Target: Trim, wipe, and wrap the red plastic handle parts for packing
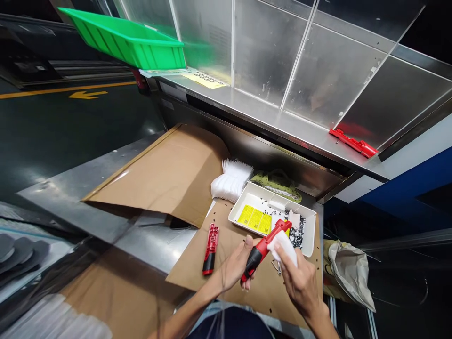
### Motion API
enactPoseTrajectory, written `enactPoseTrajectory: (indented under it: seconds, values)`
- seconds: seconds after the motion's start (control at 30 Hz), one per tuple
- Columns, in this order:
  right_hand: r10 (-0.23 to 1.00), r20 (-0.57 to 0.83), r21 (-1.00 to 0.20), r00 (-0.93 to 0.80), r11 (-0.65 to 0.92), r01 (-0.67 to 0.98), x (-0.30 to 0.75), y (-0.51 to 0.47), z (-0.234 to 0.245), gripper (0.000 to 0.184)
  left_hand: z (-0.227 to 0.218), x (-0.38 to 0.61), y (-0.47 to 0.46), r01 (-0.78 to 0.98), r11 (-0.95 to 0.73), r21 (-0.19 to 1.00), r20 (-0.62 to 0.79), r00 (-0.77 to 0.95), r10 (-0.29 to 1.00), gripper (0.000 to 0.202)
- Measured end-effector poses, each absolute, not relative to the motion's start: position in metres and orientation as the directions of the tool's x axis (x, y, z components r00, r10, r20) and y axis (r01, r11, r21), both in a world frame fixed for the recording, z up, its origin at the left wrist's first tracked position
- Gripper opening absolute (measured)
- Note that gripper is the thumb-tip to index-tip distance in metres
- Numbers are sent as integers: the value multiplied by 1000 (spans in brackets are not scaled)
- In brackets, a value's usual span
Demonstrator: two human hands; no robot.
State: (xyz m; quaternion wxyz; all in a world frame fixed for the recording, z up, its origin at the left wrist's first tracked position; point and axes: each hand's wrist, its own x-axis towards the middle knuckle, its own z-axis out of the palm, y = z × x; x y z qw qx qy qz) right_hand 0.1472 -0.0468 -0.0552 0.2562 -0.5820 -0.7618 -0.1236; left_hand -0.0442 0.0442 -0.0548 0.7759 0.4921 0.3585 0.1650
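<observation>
Red-and-black housing was over the tabletop, left fingers wrapped round it, right fingers pinched white wipe against it; white tray sat at one o'clock, similar piece at nine.

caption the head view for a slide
Left hand grips a red part while right hand holds a white cloth against it, near a tray.
</observation>
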Motion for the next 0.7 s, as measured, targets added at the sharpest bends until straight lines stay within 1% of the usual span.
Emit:
enactPoseTrajectory:
  seconds: [0.1, 0.13, 0.2, 0.27, 0.33, 0.4, 0.53, 0.63, 0.7]
  values:
    - [811, 583, -205, -50, 207, 957, 140, -44, -57, 38, -55, -40, 48, 89, 593, 800, -455, 734, 505, 100]
    - [810, 585, -229, -35, 207, 951, 138, -44, -59, 39, -55, -39, 48, 90, 623, 777, -466, 748, 473, 100]
    - [813, 578, -239, -68, 248, 939, 133, -44, -62, 40, -55, -36, 45, 107, 633, 767, -475, 758, 447, 99]
    - [823, 562, -216, -86, 246, 945, 130, -42, -63, 40, -55, -34, 40, 129, 583, 802, -468, 741, 481, 98]
    - [834, 549, -184, -47, 175, 967, 132, -40, -63, 40, -57, -32, 36, 141, 522, 841, -447, 725, 524, 98]
    - [840, 542, -171, -20, 134, 976, 134, -41, -64, 40, -59, -31, 35, 149, 496, 856, -434, 728, 531, 99]
    - [829, 553, -180, -81, 214, 960, 133, -47, -69, 42, -63, -31, 37, 181, 483, 856, -451, 717, 531, 104]
    - [827, 560, -152, -48, 159, 975, 131, -47, -71, 41, -61, -32, 37, 222, 423, 879, -448, 690, 569, 107]
    - [831, 556, -154, -25, 132, 979, 129, -46, -71, 40, -58, -32, 35, 263, 365, 893, -442, 657, 611, 110]
